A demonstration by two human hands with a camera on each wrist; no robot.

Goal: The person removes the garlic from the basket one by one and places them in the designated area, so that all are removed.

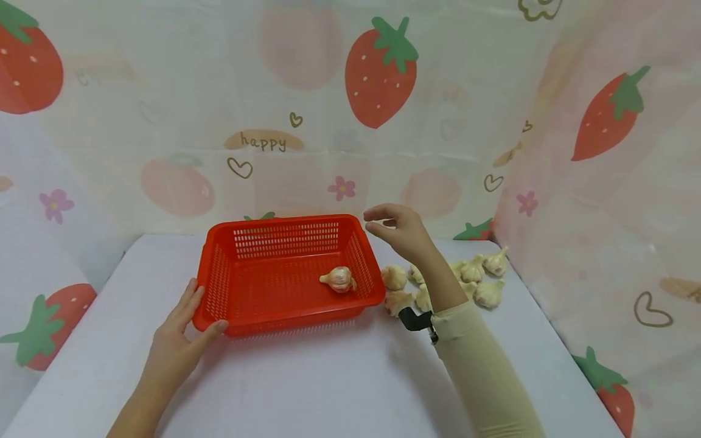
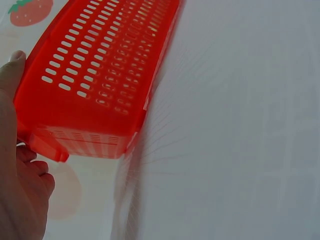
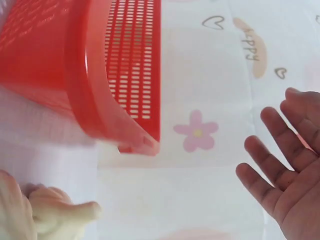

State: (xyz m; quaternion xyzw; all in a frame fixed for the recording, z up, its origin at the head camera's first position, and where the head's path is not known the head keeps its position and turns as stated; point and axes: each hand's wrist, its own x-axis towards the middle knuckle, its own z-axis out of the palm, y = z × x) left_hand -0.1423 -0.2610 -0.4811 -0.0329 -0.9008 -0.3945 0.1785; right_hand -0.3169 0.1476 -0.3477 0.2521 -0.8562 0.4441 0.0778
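A red plastic basket point(image 1: 285, 316) holds one garlic bulb point(image 1: 338, 280) near its right end. My left hand point(image 1: 176, 344) grips the basket's front left corner, thumb at the front rim and fingers along the left side. Seen from the left wrist, the fingers point(image 2: 37, 172) curl below the rim. Raised beyond the basket's right back corner is my right hand point(image 1: 402, 231), with nothing in its loosely bent fingers. More garlic bulbs point(image 1: 487, 293) lie right of the basket, some hidden behind the right forearm. A bulb point(image 3: 57, 212) also shows low in the right wrist view.
A white cloth point(image 1: 306, 389) covers the table. Printed strawberry curtains point(image 1: 328, 140) stand behind the table and along both sides. A black strap mount point(image 1: 417, 319) sits on the right wrist, just beside the garlic.
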